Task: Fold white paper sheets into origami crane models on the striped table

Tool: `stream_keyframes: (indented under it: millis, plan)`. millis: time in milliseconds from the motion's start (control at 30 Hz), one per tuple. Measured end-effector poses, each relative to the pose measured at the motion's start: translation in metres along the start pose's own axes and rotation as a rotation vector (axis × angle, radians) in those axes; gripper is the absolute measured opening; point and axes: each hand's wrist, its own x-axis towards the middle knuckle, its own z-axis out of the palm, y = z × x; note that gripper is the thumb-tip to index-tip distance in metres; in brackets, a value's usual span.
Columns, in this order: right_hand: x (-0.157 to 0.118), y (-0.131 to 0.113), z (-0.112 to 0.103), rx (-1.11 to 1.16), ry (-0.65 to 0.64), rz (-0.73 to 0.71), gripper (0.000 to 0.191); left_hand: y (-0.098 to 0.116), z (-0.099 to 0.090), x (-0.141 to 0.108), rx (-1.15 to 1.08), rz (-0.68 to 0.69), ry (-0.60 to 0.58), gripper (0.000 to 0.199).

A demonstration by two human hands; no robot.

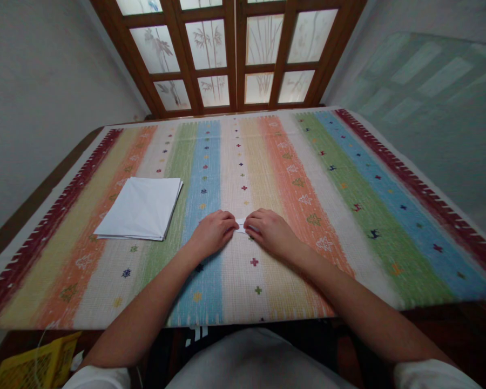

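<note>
A small white paper piece (240, 225) lies on the striped cloth near the middle of the table, with fingers on both of its sides. My left hand (215, 231) is closed on its left end, fingertips pressed together. From the right, my right hand (269, 229) holds the other end with curled fingers. Only a narrow middle part of the paper shows between the two hands; the rest is hidden under the fingers. To the left of my left hand, a stack of white square paper sheets (141, 209) rests on the cloth, its edges slightly uneven.
A striped tablecloth (235, 292) with small patterns covers the table. Beyond the far edge stands a wooden-framed glass door (235, 54). Below the near left edge is a yellow plastic basket (32, 364). Walls flank both sides.
</note>
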Motion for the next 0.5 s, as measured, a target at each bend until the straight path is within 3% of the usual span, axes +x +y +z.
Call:
stream_keyframes:
  millis: [167, 300, 400, 500]
  plan:
    - [0.0024, -0.0009, -0.0015, -0.094, -0.006, -0.042, 0.017, 0.0016, 0.0017, -0.0008, 0.030, 0.022, 0.034, 0.020]
    - [0.0026, 0.0054, 0.0011, 0.043, 0.035, 0.048, 0.007, 0.0035, 0.0041, -0.0009, 0.004, 0.078, 0.048, 0.019]
    - [0.0022, 0.0076, 0.0023, 0.133, 0.090, 0.117, 0.014, 0.0060, 0.0048, -0.0008, 0.015, 0.108, 0.065, 0.020]
    - [0.0026, 0.0067, 0.0018, 0.180, 0.066, 0.164, 0.019, 0.0085, 0.0070, 0.0002, 0.054, 0.145, 0.076, 0.020]
